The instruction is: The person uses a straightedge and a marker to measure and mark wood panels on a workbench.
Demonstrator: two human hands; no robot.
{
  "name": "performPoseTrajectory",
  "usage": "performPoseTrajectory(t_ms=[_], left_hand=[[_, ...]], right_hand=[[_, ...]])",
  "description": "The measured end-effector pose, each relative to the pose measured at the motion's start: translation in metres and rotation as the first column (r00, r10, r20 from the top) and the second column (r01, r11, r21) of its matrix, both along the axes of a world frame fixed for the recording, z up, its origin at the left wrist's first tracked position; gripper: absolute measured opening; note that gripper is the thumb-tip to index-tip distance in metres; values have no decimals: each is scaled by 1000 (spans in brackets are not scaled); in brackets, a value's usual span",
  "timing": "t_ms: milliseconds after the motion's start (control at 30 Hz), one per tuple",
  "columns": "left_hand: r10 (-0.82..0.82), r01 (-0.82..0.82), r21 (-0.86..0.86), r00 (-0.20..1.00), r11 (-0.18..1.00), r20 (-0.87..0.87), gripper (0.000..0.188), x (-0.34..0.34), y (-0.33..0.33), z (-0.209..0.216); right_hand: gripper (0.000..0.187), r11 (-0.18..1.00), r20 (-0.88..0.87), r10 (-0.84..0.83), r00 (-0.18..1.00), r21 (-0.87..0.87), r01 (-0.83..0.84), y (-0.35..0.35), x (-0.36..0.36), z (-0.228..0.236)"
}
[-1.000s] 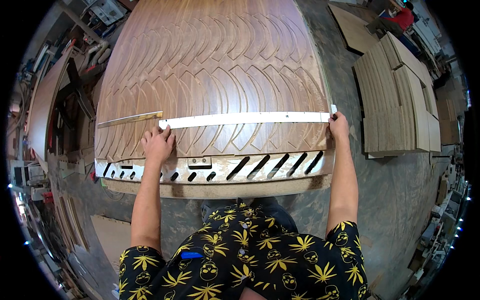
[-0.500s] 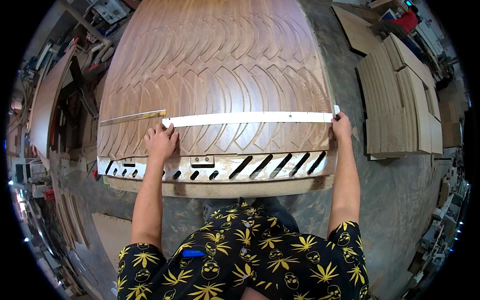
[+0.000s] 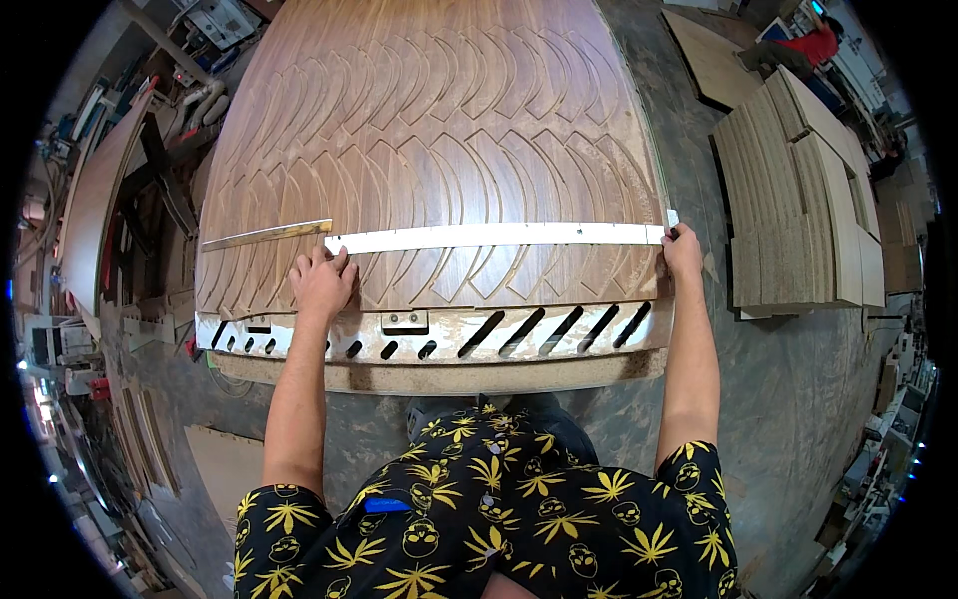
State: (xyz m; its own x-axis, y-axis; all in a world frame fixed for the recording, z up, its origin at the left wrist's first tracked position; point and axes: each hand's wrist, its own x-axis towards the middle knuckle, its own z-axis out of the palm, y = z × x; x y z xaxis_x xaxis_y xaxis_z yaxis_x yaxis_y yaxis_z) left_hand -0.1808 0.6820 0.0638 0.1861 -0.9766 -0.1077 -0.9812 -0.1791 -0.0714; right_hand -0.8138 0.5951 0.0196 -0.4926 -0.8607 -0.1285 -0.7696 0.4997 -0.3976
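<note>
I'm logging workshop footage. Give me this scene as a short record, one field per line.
Work surface: brown wood panel with curved grooves
Left hand: fingertips at the left end of the long white strip
Right hand: fingers curled at its right end; exact grip unclear
Also on panel: narrow strip, left of the long white one
Near edge: slotted white piece
Right side: stack of boards, person in red farther back
</note>
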Motion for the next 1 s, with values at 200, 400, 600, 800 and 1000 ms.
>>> performPoseTrajectory(t_ms=[200,400,600,800,1000], left_hand=[[-2,2,2,1000,1000,0,44,2,-1,-3],[1,-1,6,1000,1000,-5,44,1,0,-1],[17,-16,23,1000,1000,-10,45,0,-1,-1],[34,-34,37,999,999,-8,46,0,-1,-3],[31,-31,27,1000,999,-1,46,1,-1,-4]], right_hand=[[25,1000,15,4,1000,11,-4,0,0,1],[26,999,21,-8,1000,37,7,0,4,7],[25,997,18,2,1000,71,-3,0,3,6],[26,998,6,-2,1000,70,2,-1,0,4],[26,998,12,-6,1000,60,6,-2,1,4]])
